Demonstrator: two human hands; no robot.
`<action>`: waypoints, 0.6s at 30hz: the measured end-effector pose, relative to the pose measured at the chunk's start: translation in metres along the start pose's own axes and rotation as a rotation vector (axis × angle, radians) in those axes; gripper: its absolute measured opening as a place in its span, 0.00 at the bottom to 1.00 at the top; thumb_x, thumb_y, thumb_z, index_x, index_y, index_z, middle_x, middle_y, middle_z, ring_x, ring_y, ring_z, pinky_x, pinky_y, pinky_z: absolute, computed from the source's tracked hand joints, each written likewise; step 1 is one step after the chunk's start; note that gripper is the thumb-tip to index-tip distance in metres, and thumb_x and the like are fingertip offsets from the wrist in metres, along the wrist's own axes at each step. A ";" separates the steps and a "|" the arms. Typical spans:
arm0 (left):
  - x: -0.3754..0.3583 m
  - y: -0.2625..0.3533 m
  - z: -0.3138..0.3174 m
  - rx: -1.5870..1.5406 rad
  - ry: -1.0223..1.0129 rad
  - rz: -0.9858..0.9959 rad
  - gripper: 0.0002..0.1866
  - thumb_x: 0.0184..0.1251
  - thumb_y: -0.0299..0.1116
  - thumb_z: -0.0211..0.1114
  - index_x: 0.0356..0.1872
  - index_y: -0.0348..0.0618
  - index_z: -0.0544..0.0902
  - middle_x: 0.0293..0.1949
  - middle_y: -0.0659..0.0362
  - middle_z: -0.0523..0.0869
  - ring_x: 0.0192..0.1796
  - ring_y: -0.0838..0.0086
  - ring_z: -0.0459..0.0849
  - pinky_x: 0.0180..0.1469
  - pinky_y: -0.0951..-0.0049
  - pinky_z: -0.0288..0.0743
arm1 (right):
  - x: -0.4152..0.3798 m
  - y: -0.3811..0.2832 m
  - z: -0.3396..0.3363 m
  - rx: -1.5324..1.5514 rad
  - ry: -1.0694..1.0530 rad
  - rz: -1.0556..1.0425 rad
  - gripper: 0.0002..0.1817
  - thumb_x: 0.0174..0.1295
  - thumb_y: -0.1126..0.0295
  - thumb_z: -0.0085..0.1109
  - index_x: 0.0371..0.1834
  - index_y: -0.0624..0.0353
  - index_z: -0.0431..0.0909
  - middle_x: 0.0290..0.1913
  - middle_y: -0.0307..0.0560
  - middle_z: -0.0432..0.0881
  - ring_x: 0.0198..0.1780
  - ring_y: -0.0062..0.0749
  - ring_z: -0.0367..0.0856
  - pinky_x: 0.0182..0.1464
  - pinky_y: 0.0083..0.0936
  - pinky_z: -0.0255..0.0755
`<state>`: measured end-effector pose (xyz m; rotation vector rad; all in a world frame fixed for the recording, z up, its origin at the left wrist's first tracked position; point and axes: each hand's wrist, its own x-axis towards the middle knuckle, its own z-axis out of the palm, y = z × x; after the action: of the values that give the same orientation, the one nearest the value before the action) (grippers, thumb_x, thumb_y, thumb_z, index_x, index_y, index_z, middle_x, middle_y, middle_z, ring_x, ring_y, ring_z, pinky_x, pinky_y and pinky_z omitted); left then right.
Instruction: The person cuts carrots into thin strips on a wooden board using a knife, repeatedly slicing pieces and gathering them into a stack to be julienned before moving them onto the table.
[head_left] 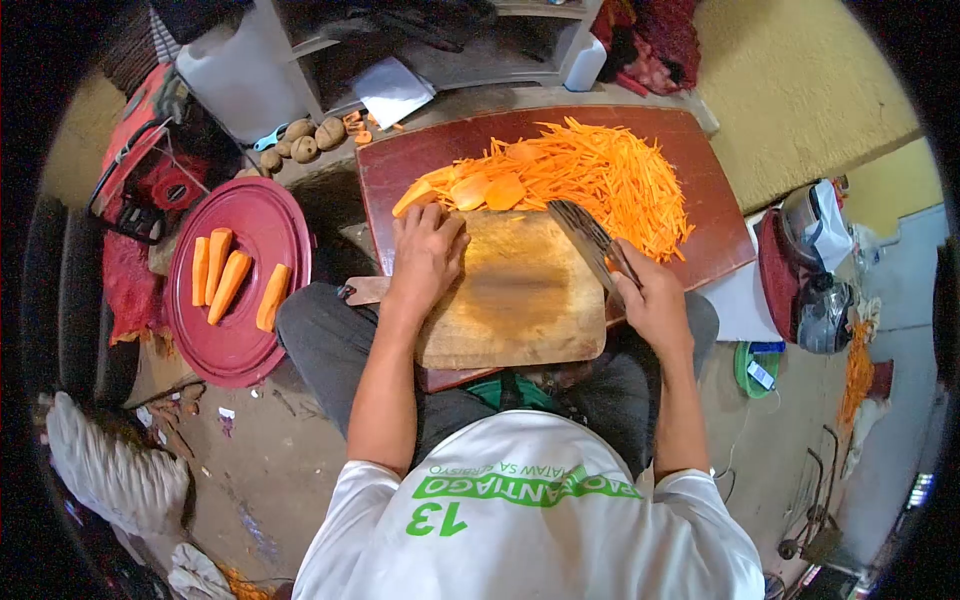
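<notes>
At the upper left corner of a wooden cutting board (520,330), my left hand (428,255) is bent with its fingertips on a carrot piece (425,190). Its grip is partly hidden by the fingers. Flat carrot slices (488,191) lie just beyond the board's far edge, beside a large heap of carrot strips (630,185). A knife (583,238) with a dark, wide blade is in my right hand (652,305), over the board's upper right corner. The blade points up and left, its tip near the heap. The board's middle shows a dark wet stain.
The heap rests on a red tabletop (715,210). To the left, several peeled carrots (230,285) lie on a round red lid (255,360). Brown potatoes (303,148) sit behind it. A green basin (757,370) stands on the floor at right.
</notes>
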<state>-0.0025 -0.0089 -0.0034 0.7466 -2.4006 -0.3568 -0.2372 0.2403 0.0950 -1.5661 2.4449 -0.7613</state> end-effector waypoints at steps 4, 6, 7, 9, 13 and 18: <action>-0.003 0.004 -0.002 0.001 0.028 0.006 0.13 0.68 0.33 0.76 0.52 0.42 0.91 0.55 0.51 0.85 0.65 0.52 0.79 0.68 0.49 0.70 | 0.001 0.009 0.016 0.005 0.103 -0.030 0.28 0.74 0.66 0.64 0.75 0.62 0.77 0.55 0.69 0.90 0.56 0.65 0.89 0.59 0.52 0.83; -0.003 0.004 -0.002 -0.016 0.031 -0.005 0.14 0.68 0.33 0.76 0.52 0.42 0.91 0.56 0.52 0.86 0.65 0.52 0.80 0.68 0.50 0.70 | 0.003 0.010 0.023 -0.105 -0.021 0.032 0.28 0.75 0.66 0.63 0.76 0.62 0.75 0.53 0.69 0.89 0.56 0.66 0.89 0.58 0.54 0.82; -0.004 0.001 0.001 -0.043 0.053 0.000 0.13 0.67 0.33 0.77 0.50 0.42 0.92 0.55 0.51 0.85 0.63 0.52 0.80 0.67 0.49 0.70 | 0.004 0.011 0.023 -0.091 -0.020 0.036 0.28 0.75 0.67 0.64 0.76 0.62 0.75 0.54 0.70 0.89 0.56 0.67 0.89 0.58 0.54 0.82; -0.001 0.003 0.004 -0.094 0.057 -0.026 0.13 0.66 0.33 0.78 0.49 0.41 0.92 0.54 0.50 0.86 0.63 0.52 0.80 0.67 0.49 0.70 | 0.006 0.012 0.019 -0.062 -0.017 0.043 0.28 0.74 0.70 0.65 0.77 0.61 0.76 0.56 0.71 0.89 0.57 0.68 0.88 0.58 0.52 0.82; 0.010 0.009 0.004 -0.185 -0.001 -0.090 0.13 0.67 0.35 0.78 0.48 0.40 0.93 0.56 0.49 0.87 0.67 0.51 0.80 0.70 0.48 0.70 | 0.006 0.003 0.012 -0.055 -0.068 0.106 0.30 0.73 0.70 0.66 0.78 0.58 0.75 0.57 0.70 0.89 0.58 0.67 0.88 0.59 0.52 0.82; 0.050 0.023 0.017 -0.069 -0.012 -0.035 0.16 0.67 0.38 0.78 0.52 0.42 0.93 0.58 0.48 0.88 0.66 0.50 0.81 0.67 0.44 0.69 | -0.003 0.002 0.020 0.053 -0.063 -0.012 0.28 0.73 0.70 0.64 0.75 0.55 0.70 0.48 0.70 0.89 0.53 0.70 0.88 0.51 0.61 0.81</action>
<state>-0.0560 -0.0186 0.0150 0.7581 -2.3762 -0.4570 -0.2302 0.2375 0.0765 -1.5626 2.3539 -0.7608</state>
